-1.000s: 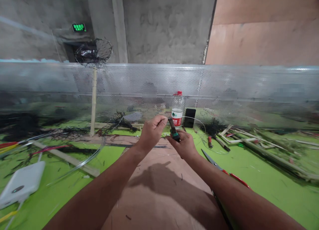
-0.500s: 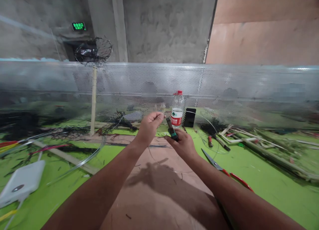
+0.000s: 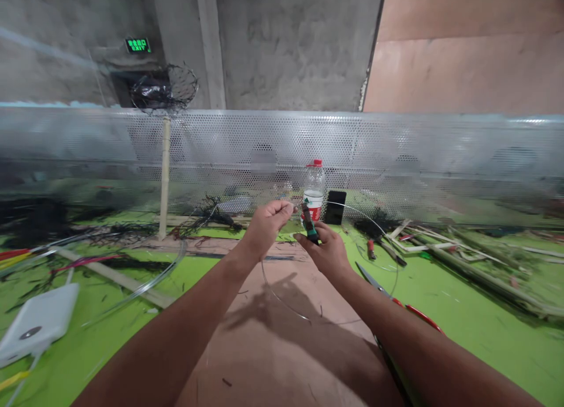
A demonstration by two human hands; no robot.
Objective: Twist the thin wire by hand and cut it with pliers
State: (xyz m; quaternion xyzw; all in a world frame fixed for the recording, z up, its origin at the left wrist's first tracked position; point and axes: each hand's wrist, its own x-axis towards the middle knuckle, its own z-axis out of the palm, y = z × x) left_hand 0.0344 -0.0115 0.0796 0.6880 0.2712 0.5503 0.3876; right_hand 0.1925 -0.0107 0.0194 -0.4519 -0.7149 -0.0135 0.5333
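Observation:
My left hand (image 3: 268, 222) pinches a thin silvery wire between thumb and forefinger. The wire (image 3: 282, 301) hangs below it in a curve, and another arc of it shows to the right beyond the pliers. In my right hand (image 3: 328, 245) are small dark-jawed pliers with green handles (image 3: 310, 226), held upright with the jaws close to the left fingertips. Whether the jaws are closed on the wire is too small to tell. Just behind the pliers stands a water bottle with a red cap (image 3: 314, 184).
Red-handled scissors (image 3: 399, 301) lie beside my right forearm. A dark phone (image 3: 336, 207) leans against the perforated metal screen (image 3: 229, 143). Plant stalks (image 3: 493, 278) lie at right. At left are a wooden post topped with black wire mesh (image 3: 164, 178) and a white power bank (image 3: 37, 322).
The pliers have turned more upright and shifted slightly right. My left hand has moved slightly. More of the wire loop now shows below my hands.

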